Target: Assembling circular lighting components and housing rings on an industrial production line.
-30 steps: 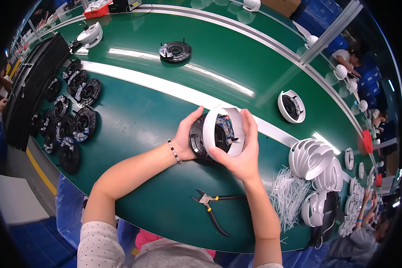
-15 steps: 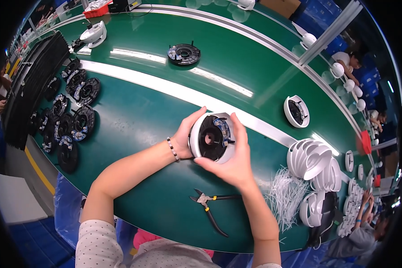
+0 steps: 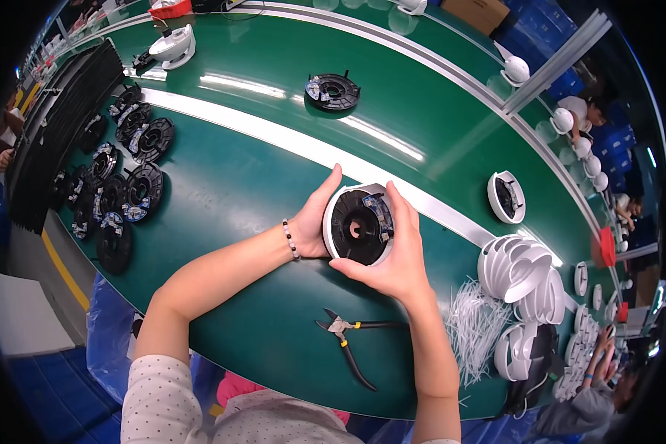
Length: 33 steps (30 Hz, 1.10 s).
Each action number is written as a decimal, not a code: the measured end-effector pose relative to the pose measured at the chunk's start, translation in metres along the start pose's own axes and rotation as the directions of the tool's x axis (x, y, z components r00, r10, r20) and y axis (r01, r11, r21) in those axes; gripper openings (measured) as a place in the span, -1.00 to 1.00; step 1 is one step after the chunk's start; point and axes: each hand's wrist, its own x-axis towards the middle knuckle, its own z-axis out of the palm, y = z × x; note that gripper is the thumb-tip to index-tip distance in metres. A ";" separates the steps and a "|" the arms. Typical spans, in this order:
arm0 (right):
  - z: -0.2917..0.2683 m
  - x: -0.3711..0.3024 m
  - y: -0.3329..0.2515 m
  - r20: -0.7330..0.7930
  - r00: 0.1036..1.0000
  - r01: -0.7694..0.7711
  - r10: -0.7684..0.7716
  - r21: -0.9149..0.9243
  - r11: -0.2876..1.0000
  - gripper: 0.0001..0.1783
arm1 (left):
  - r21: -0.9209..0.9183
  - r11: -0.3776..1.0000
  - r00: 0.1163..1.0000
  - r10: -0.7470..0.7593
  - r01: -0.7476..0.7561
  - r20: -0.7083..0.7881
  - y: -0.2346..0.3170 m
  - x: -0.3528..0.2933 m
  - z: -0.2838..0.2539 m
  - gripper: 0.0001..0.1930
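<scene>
Above the near middle of the green table, a round white plastic housing (image 3: 328,231) is held between both hands. A black plastic disc (image 3: 345,244) with a blue circuit board (image 3: 378,214) along its upper right edge sits inside the housing. My left hand (image 3: 312,223), a beaded bracelet at its wrist, cups the housing's left side with the thumb raised. On the opposite side, my right hand (image 3: 399,255) wraps the rim, thumb along the lower edge. Diagonal cutters (image 3: 342,325) with black handles lie spread on the table below the hands; my right forearm covers one handle's end.
Several black discs with boards (image 3: 142,189) lie at left beside a black corrugated stack (image 3: 66,133). At right are white ring-shaped parts (image 3: 514,270) and thin white strips (image 3: 473,325). Beyond a pale strip, the green belt carries a black disc (image 3: 334,92) and a filled white housing (image 3: 506,197).
The black disc now lies flatter and more evenly inside the white housing in my hands. On the belt, the single black disc and the filled housing have shifted right.
</scene>
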 end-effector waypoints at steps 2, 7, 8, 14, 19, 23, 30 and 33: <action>-0.001 0.000 -0.002 0.034 0.998 0.055 -0.053 -0.049 0.997 0.20 | -0.003 1.000 1.000 -0.026 0.026 0.006 0.001 -0.001 -0.002 -0.21; -0.004 0.006 -0.005 0.106 0.989 0.114 -0.108 -0.055 0.992 0.19 | -0.014 0.998 0.996 -0.063 0.064 0.067 0.004 -0.004 -0.009 -0.21; -0.003 0.006 -0.004 0.110 0.984 0.151 -0.140 -0.102 0.983 0.20 | -0.011 0.998 0.996 -0.063 0.064 0.066 0.004 -0.005 -0.010 -0.21; 0.020 -0.008 0.021 -0.163 0.973 0.155 -0.165 -0.074 0.985 0.15 | -0.013 0.995 0.991 0.098 -0.099 -0.090 -0.006 -0.001 -0.002 -0.57; 0.002 -0.014 0.031 -0.258 0.956 0.119 -0.142 -0.102 0.988 0.19 | -0.040 0.986 0.985 0.161 -0.163 -0.059 -0.016 0.022 0.027 -0.55; -0.037 -0.040 0.029 -0.396 0.916 0.042 -0.065 -0.066 0.997 0.01 | 0.091 0.971 0.956 0.235 -0.222 -0.177 -0.011 0.079 0.038 -0.60; -0.165 -0.163 0.009 -0.692 0.673 -0.280 -0.260 -0.565 0.776 -0.71 | 0.239 0.879 0.835 0.470 -0.413 -0.285 0.004 0.192 -0.003 -0.83; -0.197 -0.217 0.014 -0.642 0.766 -0.533 0.037 -0.601 0.595 -0.58 | 0.300 0.849 0.809 0.515 -0.435 -0.282 -0.001 0.212 -0.008 -0.81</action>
